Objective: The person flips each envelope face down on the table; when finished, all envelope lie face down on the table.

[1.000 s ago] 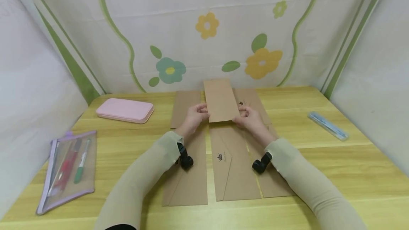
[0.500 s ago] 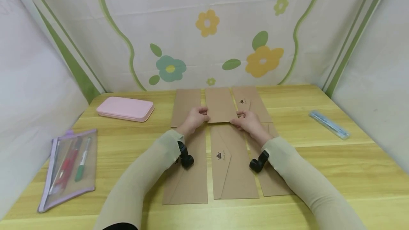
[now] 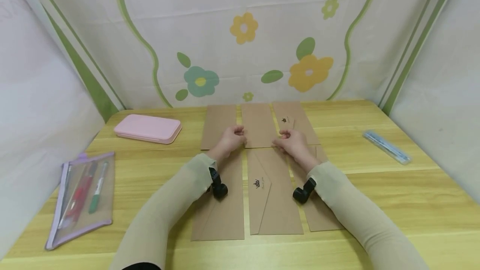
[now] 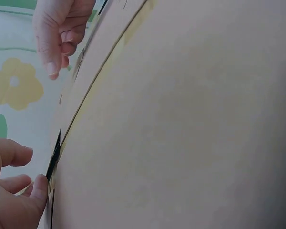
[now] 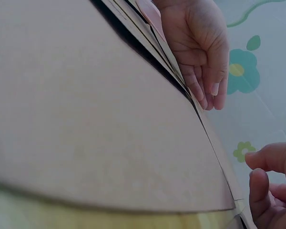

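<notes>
Brown envelopes lie in two rows in the head view. The back middle one (image 3: 258,124) is flat, between my left hand (image 3: 228,141) and my right hand (image 3: 294,145). Both hands are at its near corners, fingers loosely bent and gripping nothing. In the left wrist view my left hand (image 4: 14,195) has its fingertips beside an envelope edge. My right hand (image 5: 274,183) shows a gap between thumb and finger in the right wrist view. The front middle envelope (image 3: 285,199) has its flap and a crown print showing.
On the left are a pink case (image 3: 148,128) and a mesh pouch (image 3: 105,216) with pens. A clear blue slim case (image 3: 387,147) lies at the right. Flowered cloth (image 3: 150,7) stands behind the wooden table (image 3: 150,161).
The back middle envelope has come down from a raised tilt to lie flat, its near edge slightly closer. Both hands have let go of it and stay beside its corners.
</notes>
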`<state>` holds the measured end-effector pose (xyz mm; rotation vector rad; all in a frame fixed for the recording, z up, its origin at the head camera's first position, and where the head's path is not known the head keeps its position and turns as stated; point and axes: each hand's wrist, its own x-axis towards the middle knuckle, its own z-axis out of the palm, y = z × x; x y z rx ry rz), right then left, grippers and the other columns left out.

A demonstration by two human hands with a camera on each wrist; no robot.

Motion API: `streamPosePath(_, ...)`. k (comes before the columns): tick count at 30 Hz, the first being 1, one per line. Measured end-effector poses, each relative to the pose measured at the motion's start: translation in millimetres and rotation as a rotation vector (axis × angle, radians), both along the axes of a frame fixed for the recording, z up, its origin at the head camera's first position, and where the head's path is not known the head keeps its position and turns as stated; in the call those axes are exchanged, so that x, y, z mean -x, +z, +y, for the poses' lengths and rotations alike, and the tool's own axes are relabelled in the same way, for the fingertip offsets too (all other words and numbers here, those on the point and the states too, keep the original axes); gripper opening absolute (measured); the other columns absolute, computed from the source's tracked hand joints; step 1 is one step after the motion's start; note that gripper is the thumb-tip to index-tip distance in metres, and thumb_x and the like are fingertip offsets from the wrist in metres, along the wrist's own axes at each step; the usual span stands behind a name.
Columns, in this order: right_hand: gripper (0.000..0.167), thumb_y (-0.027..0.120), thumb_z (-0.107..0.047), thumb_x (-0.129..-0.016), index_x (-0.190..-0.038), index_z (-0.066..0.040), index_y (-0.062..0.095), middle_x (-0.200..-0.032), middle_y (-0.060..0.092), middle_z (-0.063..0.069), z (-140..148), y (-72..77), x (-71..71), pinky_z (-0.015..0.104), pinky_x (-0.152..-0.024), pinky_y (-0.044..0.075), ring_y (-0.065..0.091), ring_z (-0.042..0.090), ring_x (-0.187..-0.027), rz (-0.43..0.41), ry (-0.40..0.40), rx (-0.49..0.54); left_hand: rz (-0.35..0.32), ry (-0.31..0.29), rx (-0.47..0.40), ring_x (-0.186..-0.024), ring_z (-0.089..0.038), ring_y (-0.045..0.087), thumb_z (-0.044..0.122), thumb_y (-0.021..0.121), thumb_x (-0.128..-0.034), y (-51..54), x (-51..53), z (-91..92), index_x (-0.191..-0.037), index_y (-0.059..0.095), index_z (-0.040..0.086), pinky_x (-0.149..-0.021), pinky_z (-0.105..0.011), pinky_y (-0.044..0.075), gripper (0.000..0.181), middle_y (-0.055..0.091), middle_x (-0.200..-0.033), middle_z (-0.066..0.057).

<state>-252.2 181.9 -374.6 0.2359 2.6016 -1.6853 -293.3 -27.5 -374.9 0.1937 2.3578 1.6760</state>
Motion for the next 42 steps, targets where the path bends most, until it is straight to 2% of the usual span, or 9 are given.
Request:
streamPosePath(8, 0.044, 0.068, -0.012, -0.081, -0.118, 0.006, 0.053, -0.091, 0.055, 0.010, 5, 5.2, -1.2, 0.020, -0.058, 0.051, 0.058, 0.012, -0.065, 0.037, -0.011, -0.003, 0.009, -0.009, -0.047, -0.125, -0.029, 0.043, 0.000, 0.052, -0.0897, 5.1, -1.4, 0.2, -0.137, 0.041, -0.002, -0.101, -0.036, 0.041, 0.048, 0.045, -0.136, -0.019)
streamPosePath(13, 0.038, 0.063, -0.010, -0.083, -0.117, 0.006, 0.055, -0.088, 0.056, 0.009, 15, 10.8, -1.8, 0.021, -0.059, 0.051, 0.058, 0.013, -0.065, 0.087, 0.004, 0.000, 0.050, -0.030, -0.036, -0.124, -0.029, 0.044, -0.001, 0.051, -0.0892, 16.7, -2.4, 4.9, -0.135, 0.043, -0.001, -0.102, -0.037, 0.040, 0.047, 0.046, -0.135, -0.020)
streamPosePath(16, 0.036, 0.060, -0.013, -0.085, -0.117, 0.004, 0.058, -0.090, 0.058, 0.010, 24, 14.1, -1.6, 0.023, -0.062, 0.053, 0.060, 0.015, -0.067, 0.108, 0.002, -0.014, 0.087, -0.064, -0.010, -0.121, -0.030, 0.046, -0.001, 0.051, -0.0886, 23.1, -3.8, 11.0, -0.134, 0.043, -0.003, -0.100, -0.037, 0.042, 0.046, 0.047, -0.133, -0.021)
streamPosePath(19, 0.035, 0.059, -0.015, -0.087, -0.117, 0.004, 0.059, -0.091, 0.061, 0.010, 35, 17.6, -1.9, 0.024, -0.063, 0.054, 0.062, 0.016, -0.069, 0.132, 0.003, -0.048, 0.077, -0.098, -0.016, -0.118, -0.030, 0.048, -0.001, 0.051, -0.0892, 25.0, -3.6, 19.8, -0.135, 0.043, -0.002, -0.097, -0.035, 0.044, 0.046, 0.048, -0.132, -0.021)
streamPosePath(22, 0.036, 0.059, -0.016, -0.089, -0.118, 0.005, 0.057, -0.093, 0.061, 0.010, 47, 21.5, -3.0, 0.023, -0.063, 0.054, 0.062, 0.017, -0.072, 0.135, 0.013, -0.062, 0.059, -0.083, -0.065, -0.116, -0.028, 0.051, 0.000, 0.051, -0.0896, 24.3, -2.0, 29.6, -0.134, 0.045, -0.001, -0.094, -0.033, 0.046, 0.045, 0.049, -0.131, -0.020)
streamPosePath(27, 0.040, 0.057, -0.019, -0.091, -0.123, 0.005, 0.053, -0.098, 0.060, 0.012, 69, 27.1, -6.2, 0.023, -0.065, 0.054, 0.062, 0.019, -0.078, 0.099, 0.032, -0.068, 0.050, -0.052, -0.123, -0.113, -0.029, 0.053, -0.002, 0.051, -0.0886, 23.4, 0.1, 41.6, -0.132, 0.047, -0.003, -0.093, -0.034, 0.046, 0.044, 0.051, -0.129, -0.020)
streamPosePath(31, 0.044, 0.055, -0.017, -0.092, -0.127, 0.008, 0.048, -0.105, 0.057, 0.017, 90, 25.8, -9.6, 0.025, -0.070, 0.055, 0.061, 0.015, -0.079, 0.075, 0.043, -0.051, 0.006, -0.076, -0.124, -0.113, -0.029, 0.053, -0.002, 0.051, -0.0882, 21.9, -0.2, 53.8, -0.133, 0.046, -0.002, -0.091, -0.032, 0.048, 0.045, 0.051, -0.130, -0.019)
streamPosePath(36, 0.049, 0.053, -0.017, -0.093, -0.131, 0.011, 0.041, -0.115, 0.053, 0.023, 110, 17.9, -10.4, 0.024, -0.073, 0.054, 0.062, 0.008, -0.075, 0.034, 0.018, 0.023, -0.008, -0.105, -0.081, -0.113, -0.027, 0.053, 0.000, 0.053, -0.0867, 19.2, -1.8, 68.2, -0.134, 0.046, 0.003, -0.090, -0.030, 0.048, 0.048, 0.052, -0.130, -0.015)
streamPosePath(42, 0.055, 0.054, -0.022, -0.094, -0.136, 0.008, 0.037, -0.109, 0.052, 0.007, 129, 9.2, -12.5, 0.018, -0.076, 0.052, 0.059, 0.003, -0.080, -0.022, -0.025, 0.083, -0.002, -0.147, -0.009, -0.111, -0.024, 0.053, 0.003, 0.055, -0.0866, 15.8, -3.2, 85.2, -0.136, 0.044, 0.007, -0.087, -0.028, 0.049, 0.051, 0.051, -0.129, -0.011)
